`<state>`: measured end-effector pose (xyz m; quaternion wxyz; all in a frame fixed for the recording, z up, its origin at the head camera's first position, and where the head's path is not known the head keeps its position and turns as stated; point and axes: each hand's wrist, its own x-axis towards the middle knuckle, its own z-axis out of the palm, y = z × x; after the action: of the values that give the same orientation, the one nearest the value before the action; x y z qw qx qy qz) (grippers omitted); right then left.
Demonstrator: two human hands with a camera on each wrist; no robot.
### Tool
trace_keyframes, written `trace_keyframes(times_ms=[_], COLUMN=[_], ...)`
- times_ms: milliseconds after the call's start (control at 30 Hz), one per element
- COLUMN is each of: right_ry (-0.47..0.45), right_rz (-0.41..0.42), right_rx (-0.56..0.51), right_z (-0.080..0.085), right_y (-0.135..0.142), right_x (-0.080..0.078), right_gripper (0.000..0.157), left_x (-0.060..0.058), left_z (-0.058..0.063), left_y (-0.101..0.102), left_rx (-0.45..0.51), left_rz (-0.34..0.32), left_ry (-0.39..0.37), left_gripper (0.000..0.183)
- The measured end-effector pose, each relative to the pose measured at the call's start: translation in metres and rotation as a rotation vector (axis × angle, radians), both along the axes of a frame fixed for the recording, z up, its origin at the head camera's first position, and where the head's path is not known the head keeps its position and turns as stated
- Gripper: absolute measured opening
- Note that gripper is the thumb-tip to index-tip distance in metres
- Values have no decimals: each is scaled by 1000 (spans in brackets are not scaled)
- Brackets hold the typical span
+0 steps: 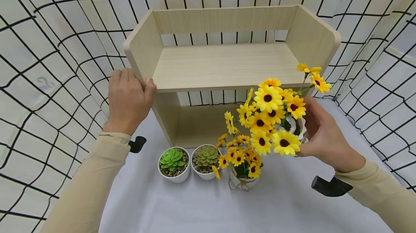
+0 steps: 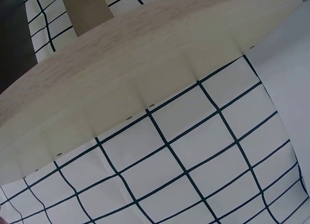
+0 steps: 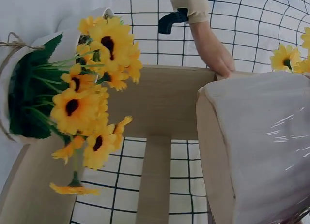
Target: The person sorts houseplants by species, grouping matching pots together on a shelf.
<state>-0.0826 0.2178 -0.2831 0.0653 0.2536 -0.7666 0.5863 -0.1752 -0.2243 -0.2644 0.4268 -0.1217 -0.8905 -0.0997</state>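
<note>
My left hand (image 1: 128, 97) grips the left side panel of a pale wooden shelf (image 1: 224, 63), thumb at its front edge and fingers along the outer face. With my right hand (image 1: 326, 135) I hold a pot of artificial sunflowers (image 1: 268, 115) in front of the shelf's right end. The pot body (image 3: 266, 146) looks pale and shiny in the right wrist view, its flowers at that frame's right edge. Below and left of it, a smaller pot of yellow flowers (image 1: 242, 162) with a twine bow stands on the table.
Two white pots of succulents, a bright green one (image 1: 173, 164) and a duller one (image 1: 204, 160), stand in a row left of the twine-tied pot. The table carries a white cloth (image 1: 182, 211). Black wire grid panels (image 1: 58, 48) over white sheeting surround the shelf.
</note>
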Motion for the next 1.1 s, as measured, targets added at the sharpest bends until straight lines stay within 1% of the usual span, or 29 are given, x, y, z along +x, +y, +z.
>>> trace_keyframes(times_ms=[200,367,600,667,767,967,1100], right_ry=[30,2,-48,-54,-62,-78,-97], right_rz=[30,31,7,0,-10,-42,-68], right_rx=[-29,-58,-103,-120,-144,-183,-170], right_z=[15,31,50,55,63,77,84], right_y=[-8,-15,-24,-26,-30,-38,-46], right_x=[-5,-10,-18,-20,-24,-31,-37], right_gripper=[102,100,103,101,94,71,66], left_x=[-2,-3,-3,-3,-3,-1,-1], left_z=[-1,-1,-1,-1,-2,-1,-1], left_y=[-2,-2,-1,-1,-1,-3,-4], left_rx=[-3,2,3,-3,-11,-16,-25], left_rz=[-18,-23,-22,-17,-4,15,27], left_ry=[4,4,19,19,17,-4,-11], left_gripper=[50,48,47,48,49,51,52])
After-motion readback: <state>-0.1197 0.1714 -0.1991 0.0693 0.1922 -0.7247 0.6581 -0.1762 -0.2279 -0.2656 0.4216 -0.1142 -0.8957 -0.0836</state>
